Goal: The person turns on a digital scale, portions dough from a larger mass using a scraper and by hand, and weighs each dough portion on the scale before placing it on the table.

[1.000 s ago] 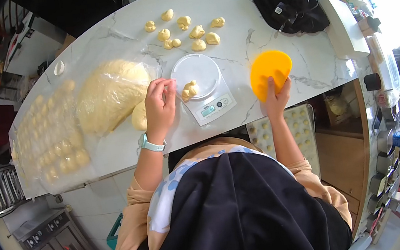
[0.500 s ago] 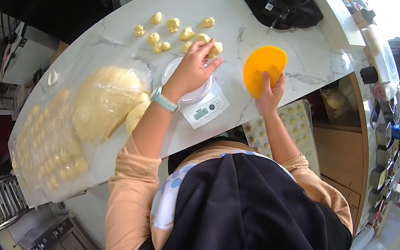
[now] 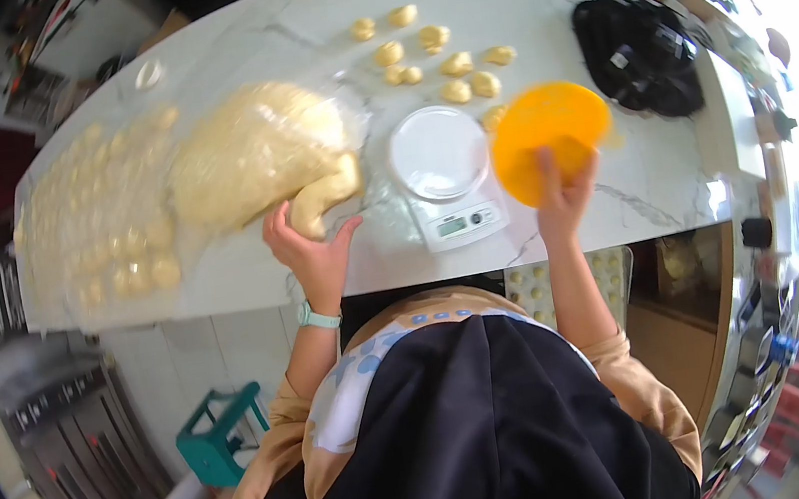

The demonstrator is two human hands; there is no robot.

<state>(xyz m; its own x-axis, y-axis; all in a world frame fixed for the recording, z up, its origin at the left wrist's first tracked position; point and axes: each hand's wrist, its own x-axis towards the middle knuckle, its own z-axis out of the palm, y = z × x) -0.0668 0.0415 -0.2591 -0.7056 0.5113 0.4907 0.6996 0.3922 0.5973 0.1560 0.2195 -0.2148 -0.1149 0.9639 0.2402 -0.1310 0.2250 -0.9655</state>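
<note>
My left hand point(image 3: 311, 251) is at the near end of a thick strip of dough point(image 3: 324, 199), thumb and fingers spread apart beside it; whether the fingertips touch it I cannot tell. The strip sticks out from a large dough mass point(image 3: 251, 158) under clear plastic. My right hand point(image 3: 566, 192) is closed on an orange-yellow dough scraper point(image 3: 544, 119), blurred by motion. Between my hands stands a white kitchen scale point(image 3: 465, 226) with a bare round plate point(image 3: 437, 154). Several small dough pieces point(image 3: 456, 64) lie behind the scale, one partly hidden by the scraper.
Rows of dough balls point(image 3: 136, 276) lie under plastic at the left. A black bag-like item point(image 3: 637, 57) and a white box point(image 3: 730, 115) are at the right. Below the table's edge are a tray of small rounds point(image 3: 614, 272) and a green stool point(image 3: 222, 434).
My left hand has moved from above the scale, by the small dough pieces, left and nearer to the dough strip. My right hand keeps the scraper. The whole view has shifted.
</note>
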